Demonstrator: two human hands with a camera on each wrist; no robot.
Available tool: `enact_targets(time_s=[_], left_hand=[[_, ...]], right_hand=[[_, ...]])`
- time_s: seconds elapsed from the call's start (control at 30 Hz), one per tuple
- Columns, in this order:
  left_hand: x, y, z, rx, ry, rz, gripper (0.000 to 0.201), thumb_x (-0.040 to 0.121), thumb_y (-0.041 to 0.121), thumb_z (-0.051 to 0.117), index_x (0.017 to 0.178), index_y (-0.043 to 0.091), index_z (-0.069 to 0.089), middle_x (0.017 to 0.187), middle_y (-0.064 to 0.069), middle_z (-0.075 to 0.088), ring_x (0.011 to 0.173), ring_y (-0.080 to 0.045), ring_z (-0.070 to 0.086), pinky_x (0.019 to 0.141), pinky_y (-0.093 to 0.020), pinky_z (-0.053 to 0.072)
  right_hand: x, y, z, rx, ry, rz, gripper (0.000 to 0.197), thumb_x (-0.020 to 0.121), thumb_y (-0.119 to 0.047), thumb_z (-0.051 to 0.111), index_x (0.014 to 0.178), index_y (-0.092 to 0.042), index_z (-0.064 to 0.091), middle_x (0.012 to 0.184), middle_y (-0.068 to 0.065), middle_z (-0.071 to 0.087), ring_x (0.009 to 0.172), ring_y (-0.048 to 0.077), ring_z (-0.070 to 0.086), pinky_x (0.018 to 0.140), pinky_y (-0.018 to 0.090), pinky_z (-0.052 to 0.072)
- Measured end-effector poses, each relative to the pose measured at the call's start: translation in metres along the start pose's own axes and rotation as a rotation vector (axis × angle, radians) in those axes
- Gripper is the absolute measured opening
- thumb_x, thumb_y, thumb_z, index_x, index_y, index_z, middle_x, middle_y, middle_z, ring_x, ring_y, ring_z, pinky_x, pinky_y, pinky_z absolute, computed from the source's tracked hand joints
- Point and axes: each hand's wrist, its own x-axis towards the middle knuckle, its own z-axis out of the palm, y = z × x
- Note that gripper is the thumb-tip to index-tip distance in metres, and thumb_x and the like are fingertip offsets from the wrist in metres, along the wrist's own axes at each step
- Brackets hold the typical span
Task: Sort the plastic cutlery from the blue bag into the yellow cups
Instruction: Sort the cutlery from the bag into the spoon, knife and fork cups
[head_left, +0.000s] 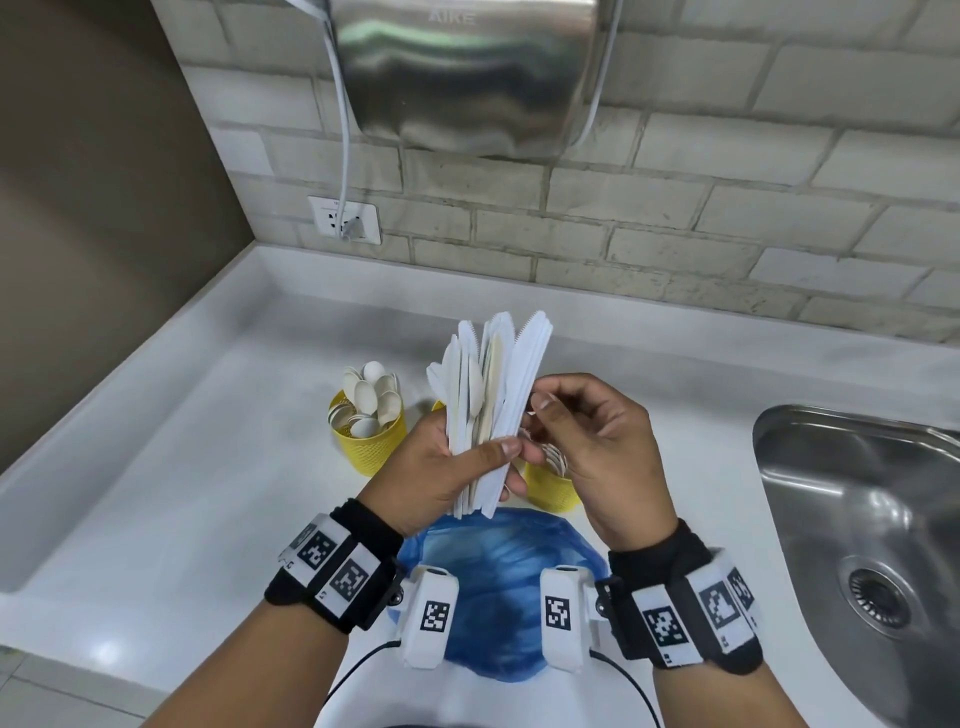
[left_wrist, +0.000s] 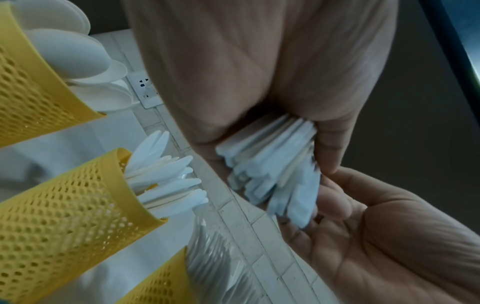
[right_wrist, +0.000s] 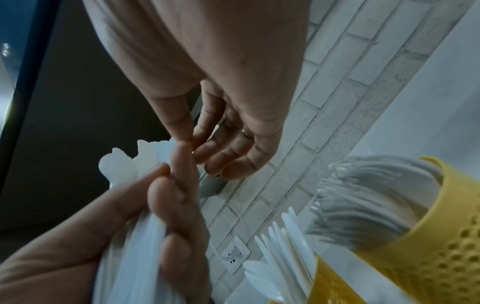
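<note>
My left hand (head_left: 498, 460) grips a thick bundle of white plastic cutlery (head_left: 491, 395), mostly knives, upright above the counter. My right hand (head_left: 540, 426) is just right of the bundle with loosely curled fingers; its thumb tip touches the bundle's edge and it holds nothing. In the left wrist view the bundle's handle ends (left_wrist: 275, 174) stick out under my left hand, above my right palm. Three yellow perforated cups stand behind: spoons (head_left: 369, 441), knives (left_wrist: 78, 195), forks (head_left: 550, 491). The flattened blue bag (head_left: 493, 587) lies on the counter under my wrists.
A steel sink (head_left: 857, 493) is set into the white counter (head_left: 208, 467) at the right. A steel hand dryer (head_left: 467, 73) hangs on the brick wall, its cable running to a socket (head_left: 345, 218). A raised ledge borders the counter's left side.
</note>
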Motion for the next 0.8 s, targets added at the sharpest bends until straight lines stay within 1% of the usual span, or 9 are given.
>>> enact_targets(time_s=[0.07, 0.13, 0.2, 0.27, 0.37, 0.47, 0.57, 0.7, 0.8], left_hand=[[0.000, 0.000, 0.000, 0.022, 0.001, -0.013, 0.021, 0.097, 0.011, 0.060, 0.115, 0.003, 0.066, 0.098, -0.012, 0.077, 0.072, -0.021, 0.073, 0.066, -0.030, 0.059], [-0.001, -0.001, 0.000, 0.043, 0.004, -0.023, 0.021, 0.098, 0.009, 0.059, 0.117, 0.002, 0.065, 0.100, -0.012, 0.078, 0.073, -0.021, 0.073, 0.066, -0.028, 0.059], [-0.003, 0.000, -0.001, 0.052, 0.006, -0.035, 0.024, 0.097, 0.013, 0.060, 0.118, 0.005, 0.065, 0.102, -0.012, 0.078, 0.074, -0.021, 0.073, 0.068, -0.029, 0.059], [-0.004, 0.000, -0.003, 0.049, 0.008, -0.050, 0.026, 0.095, 0.017, 0.061, 0.119, 0.007, 0.065, 0.102, -0.012, 0.078, 0.074, -0.021, 0.072, 0.067, -0.029, 0.059], [-0.004, -0.002, -0.007, 0.042, 0.014, -0.074, 0.031, 0.094, 0.018, 0.062, 0.122, 0.006, 0.063, 0.104, -0.015, 0.077, 0.075, -0.023, 0.072, 0.065, -0.028, 0.058], [-0.001, -0.005, -0.008, 0.037, 0.014, -0.081, 0.030, 0.095, 0.016, 0.062, 0.124, 0.007, 0.063, 0.105, -0.016, 0.077, 0.076, -0.024, 0.072, 0.066, -0.029, 0.058], [0.003, -0.007, -0.005, 0.041, 0.000, -0.081, 0.029, 0.095, 0.015, 0.061, 0.123, 0.006, 0.063, 0.104, -0.014, 0.077, 0.076, -0.023, 0.072, 0.067, -0.030, 0.059], [0.007, -0.009, -0.003, 0.038, -0.020, -0.083, 0.028, 0.097, 0.011, 0.060, 0.123, 0.002, 0.062, 0.105, -0.015, 0.077, 0.075, -0.022, 0.073, 0.070, -0.032, 0.060], [0.008, -0.009, -0.002, 0.042, -0.023, -0.083, 0.027, 0.097, 0.011, 0.060, 0.123, 0.003, 0.063, 0.106, -0.015, 0.077, 0.076, -0.023, 0.073, 0.070, -0.032, 0.060]], right_hand=[[0.001, -0.002, -0.001, -0.012, -0.025, 0.015, 0.006, 0.097, -0.008, 0.067, 0.099, -0.007, 0.073, 0.084, 0.018, 0.073, 0.075, 0.022, 0.068, 0.078, 0.044, 0.060], [0.002, -0.003, 0.000, -0.014, -0.026, 0.009, 0.007, 0.097, -0.008, 0.067, 0.098, -0.006, 0.074, 0.082, 0.014, 0.074, 0.073, 0.018, 0.068, 0.076, 0.041, 0.060], [0.004, -0.002, 0.001, -0.009, -0.012, 0.007, 0.007, 0.097, -0.006, 0.067, 0.097, -0.005, 0.074, 0.081, 0.009, 0.075, 0.072, 0.016, 0.070, 0.074, 0.036, 0.060], [0.006, -0.001, 0.003, -0.011, -0.010, 0.012, 0.007, 0.097, -0.006, 0.067, 0.095, -0.005, 0.074, 0.080, 0.006, 0.075, 0.071, 0.016, 0.070, 0.073, 0.035, 0.060], [0.009, 0.001, 0.006, -0.060, -0.012, -0.001, 0.007, 0.096, -0.005, 0.068, 0.092, -0.005, 0.074, 0.077, 0.007, 0.075, 0.069, 0.017, 0.069, 0.073, 0.036, 0.060], [0.012, 0.003, 0.004, -0.110, 0.014, -0.006, 0.010, 0.094, -0.004, 0.069, 0.087, -0.008, 0.073, 0.076, 0.009, 0.075, 0.070, 0.022, 0.071, 0.075, 0.042, 0.061], [0.014, 0.002, 0.001, -0.099, 0.026, 0.014, 0.012, 0.093, -0.002, 0.068, 0.085, -0.009, 0.073, 0.076, 0.008, 0.075, 0.068, 0.019, 0.070, 0.072, 0.039, 0.060], [0.014, 0.001, -0.003, -0.092, -0.024, 0.042, 0.009, 0.096, -0.008, 0.069, 0.090, -0.009, 0.075, 0.085, 0.008, 0.078, 0.080, 0.029, 0.075, 0.079, 0.043, 0.062], [0.015, 0.001, -0.005, -0.098, -0.013, 0.029, 0.009, 0.096, -0.009, 0.070, 0.089, -0.009, 0.076, 0.086, 0.006, 0.079, 0.082, 0.029, 0.076, 0.079, 0.042, 0.062]])
